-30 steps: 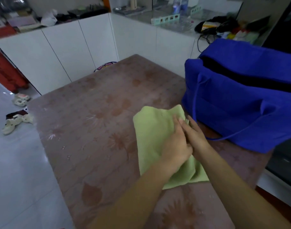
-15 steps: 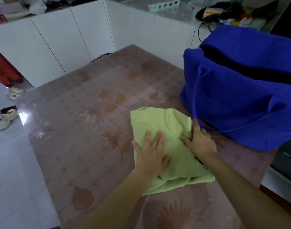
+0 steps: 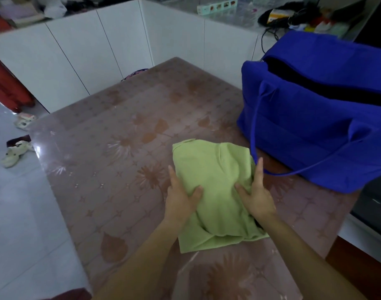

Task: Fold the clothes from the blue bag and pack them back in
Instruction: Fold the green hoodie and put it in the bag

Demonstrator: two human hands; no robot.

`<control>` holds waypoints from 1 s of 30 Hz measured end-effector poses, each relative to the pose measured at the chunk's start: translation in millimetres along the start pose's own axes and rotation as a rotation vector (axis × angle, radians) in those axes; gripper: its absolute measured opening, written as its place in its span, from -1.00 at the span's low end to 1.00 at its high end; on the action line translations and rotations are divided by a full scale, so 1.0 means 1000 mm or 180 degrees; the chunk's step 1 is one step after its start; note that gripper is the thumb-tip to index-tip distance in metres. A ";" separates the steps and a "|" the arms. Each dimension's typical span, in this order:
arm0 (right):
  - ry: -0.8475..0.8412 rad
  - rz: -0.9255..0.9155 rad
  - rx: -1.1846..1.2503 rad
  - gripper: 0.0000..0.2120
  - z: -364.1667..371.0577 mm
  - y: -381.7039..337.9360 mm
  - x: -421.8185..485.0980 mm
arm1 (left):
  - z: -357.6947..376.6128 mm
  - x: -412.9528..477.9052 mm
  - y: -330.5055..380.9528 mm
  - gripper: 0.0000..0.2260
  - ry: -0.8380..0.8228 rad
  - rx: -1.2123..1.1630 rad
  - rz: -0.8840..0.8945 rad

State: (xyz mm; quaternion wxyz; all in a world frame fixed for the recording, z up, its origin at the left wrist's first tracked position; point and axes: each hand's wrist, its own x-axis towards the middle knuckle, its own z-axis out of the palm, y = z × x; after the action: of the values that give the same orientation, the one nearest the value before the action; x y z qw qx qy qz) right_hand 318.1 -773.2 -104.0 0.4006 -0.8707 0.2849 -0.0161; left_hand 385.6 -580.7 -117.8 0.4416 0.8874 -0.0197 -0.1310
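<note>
Left hand and right hand each gripping a side of the folded green garment, fingers tucked beneath; blue bag cropped.

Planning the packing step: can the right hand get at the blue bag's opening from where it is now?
Probably yes. The right hand grips the green garment beside the blue bag, whose dark opening faces up and unzipped; only the loose strap hangs between.

One head-worn wide-angle view looks forward and steeply down, close over the brown flower-patterned glossy table, white cabinet fronts beyond
</note>
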 end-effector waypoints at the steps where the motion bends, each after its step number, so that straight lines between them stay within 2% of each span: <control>1: -0.0033 -0.0220 0.0069 -0.14 0.001 0.003 -0.009 | -0.003 -0.006 -0.004 -0.07 -0.0056 0.0063 0.0065; 4: -0.0214 -0.0823 0.0153 -0.24 0.009 0.016 -0.041 | -0.016 -0.037 -0.019 -0.16 -0.0257 0.0177 0.0261; 6: -0.0291 -0.0971 0.0227 -0.31 0.013 0.021 -0.066 | -0.026 -0.063 -0.033 -0.19 -0.0373 0.0166 0.0279; 9: -0.0444 -0.0909 0.0345 -0.36 0.020 0.031 -0.104 | -0.040 -0.099 -0.054 -0.13 -0.0486 0.0217 0.0328; 13: -0.0600 -0.0735 0.0210 -0.65 0.033 0.051 -0.148 | -0.054 -0.143 -0.066 -0.11 -0.0717 -0.0131 0.0152; 17: -0.0411 -0.0649 0.0005 -0.65 0.028 0.050 -0.183 | -0.057 -0.176 -0.063 -0.06 -0.0826 -0.0590 0.0089; 21: -0.0288 -0.0673 -0.0113 -0.67 -0.008 0.032 -0.204 | -0.049 -0.193 -0.024 -0.23 -0.0776 -0.0546 0.0351; 24: 0.0046 -0.0981 -0.0097 -0.65 -0.059 0.007 -0.204 | -0.048 -0.194 0.021 -0.23 -0.0747 -0.0597 0.0767; 30: 0.0649 -0.1627 -0.0482 -0.64 -0.206 -0.062 -0.148 | -0.055 -0.164 0.166 -0.26 -0.0808 -0.1081 0.1621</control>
State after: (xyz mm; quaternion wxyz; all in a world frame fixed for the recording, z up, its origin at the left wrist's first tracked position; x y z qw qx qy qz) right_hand 171.5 -807.6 108.6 0.2866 -0.9356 0.0953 -0.1827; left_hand 254.9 -614.4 79.6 0.5958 0.7443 -0.2737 -0.1273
